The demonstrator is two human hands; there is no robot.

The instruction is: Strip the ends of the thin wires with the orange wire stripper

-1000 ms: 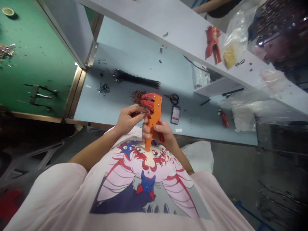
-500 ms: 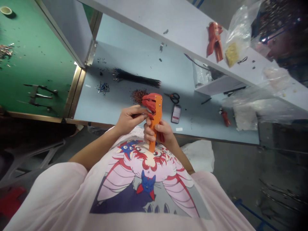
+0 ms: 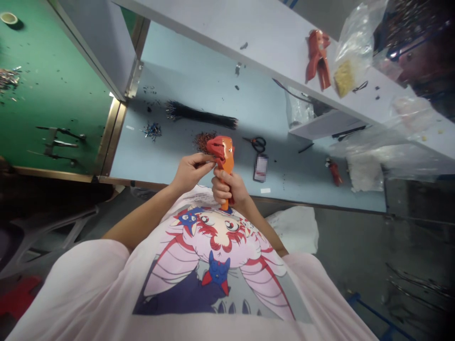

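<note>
My right hand (image 3: 227,187) is wrapped round the handles of an orange and red wire stripper (image 3: 227,154), which stands upright before my chest with its head away from me. Close to the stripper's red jaws, my left hand (image 3: 192,171) is closed in a pinch; what lies between its fingertips is too small to make out. Beyond the tool is a pile of small copper-coloured pieces (image 3: 203,141). Behind that lies a bundle of black wires (image 3: 202,115) with bare-looking ends. Left of the pile sits a small heap of blue and silver bits (image 3: 152,130).
Scissors (image 3: 256,143) and a phone (image 3: 260,167) lie right of the stripper on the blue table (image 3: 170,161). Another red-handled tool (image 3: 334,173) is farther right. A raised shelf (image 3: 220,28) crosses the back, bearing a red tool (image 3: 319,59) and plastic bags (image 3: 355,38).
My right hand has closed tighter, and the stripper's handles are squeezed together. The tool has shifted slightly left, with my left hand still pinching at its jaws.
</note>
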